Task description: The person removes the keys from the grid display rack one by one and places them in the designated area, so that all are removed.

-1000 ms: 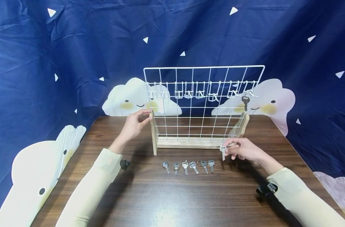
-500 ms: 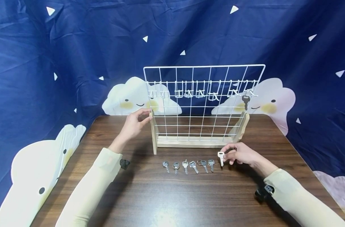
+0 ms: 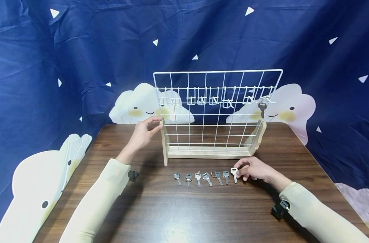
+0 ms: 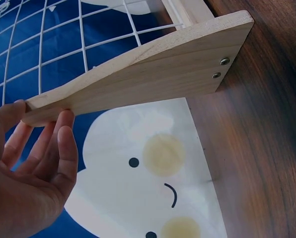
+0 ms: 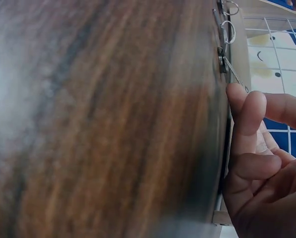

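My right hand (image 3: 253, 168) pinches a silver key (image 3: 234, 174) by its head, low over the table at the right end of a row of keys (image 3: 207, 179). In the right wrist view, the fingertips (image 5: 236, 96) sit close to the tabletop and partly hide that key. My left hand (image 3: 143, 133) grips the top of the left wooden side piece (image 4: 133, 69) of a wire-grid rack (image 3: 202, 125), thumb on one face and fingers behind. White hooks (image 3: 214, 100) line the grid's upper part. A dark key (image 3: 262, 108) hangs from the rightmost hook.
The rack stands upright on a wooden base bar (image 3: 202, 154), behind the row of keys. Both stand on a dark brown wooden table (image 3: 160, 212). A blue curtain (image 3: 123, 40) with cloud pictures hangs behind. Small cameras (image 3: 133, 175) are worn on the wrists.
My right hand has moved left and toward me with the key, from the rack's base to the row's right end. The left hand has stayed on the rack.
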`<state>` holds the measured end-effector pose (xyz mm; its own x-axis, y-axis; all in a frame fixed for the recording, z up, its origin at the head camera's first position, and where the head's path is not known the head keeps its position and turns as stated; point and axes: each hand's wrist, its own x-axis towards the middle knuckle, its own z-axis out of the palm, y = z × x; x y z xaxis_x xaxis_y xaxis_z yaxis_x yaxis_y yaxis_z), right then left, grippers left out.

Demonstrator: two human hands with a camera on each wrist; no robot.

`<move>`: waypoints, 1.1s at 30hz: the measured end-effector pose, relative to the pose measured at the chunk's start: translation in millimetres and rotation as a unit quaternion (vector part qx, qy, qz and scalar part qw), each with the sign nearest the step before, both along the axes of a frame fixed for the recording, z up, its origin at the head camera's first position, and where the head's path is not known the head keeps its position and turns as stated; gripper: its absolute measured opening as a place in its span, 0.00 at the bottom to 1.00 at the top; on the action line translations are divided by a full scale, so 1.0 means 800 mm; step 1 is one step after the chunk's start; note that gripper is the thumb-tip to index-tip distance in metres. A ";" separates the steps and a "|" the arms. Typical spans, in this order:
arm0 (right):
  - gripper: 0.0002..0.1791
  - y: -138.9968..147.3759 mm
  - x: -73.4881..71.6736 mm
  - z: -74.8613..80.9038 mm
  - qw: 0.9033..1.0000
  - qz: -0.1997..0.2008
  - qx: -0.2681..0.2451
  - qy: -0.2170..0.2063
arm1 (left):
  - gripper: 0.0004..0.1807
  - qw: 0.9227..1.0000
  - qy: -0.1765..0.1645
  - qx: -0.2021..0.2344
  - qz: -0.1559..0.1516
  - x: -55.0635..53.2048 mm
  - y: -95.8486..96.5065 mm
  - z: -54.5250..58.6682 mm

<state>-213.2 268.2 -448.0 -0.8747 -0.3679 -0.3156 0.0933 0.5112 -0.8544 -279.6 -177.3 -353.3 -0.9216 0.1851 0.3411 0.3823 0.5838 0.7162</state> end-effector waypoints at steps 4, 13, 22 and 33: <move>0.16 -0.001 0.000 -0.003 1.000 -0.002 0.006 0.001 | 0.19 1.000 0.004 -0.003 0.000 -0.001 0.000 0.000; 0.14 -0.001 -0.002 -0.012 1.000 -0.015 0.023 0.015 | 0.19 1.000 0.005 0.002 -0.002 -0.001 0.000 0.000; 0.16 -0.002 0.000 -0.011 0.999 -0.017 0.024 0.025 | 0.19 1.000 0.002 0.001 -0.002 -0.001 -0.001 -0.001; 0.16 0.010 -0.003 -0.006 0.998 -0.031 0.039 0.032 | 0.19 1.000 -0.002 -0.001 0.000 0.001 0.001 0.001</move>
<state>-215.5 276.5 -453.0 -0.9140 -0.2897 -0.2839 0.0731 0.5707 -0.8179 -279.1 -176.9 -352.8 -0.9232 0.1854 0.3366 0.3789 0.5851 0.7170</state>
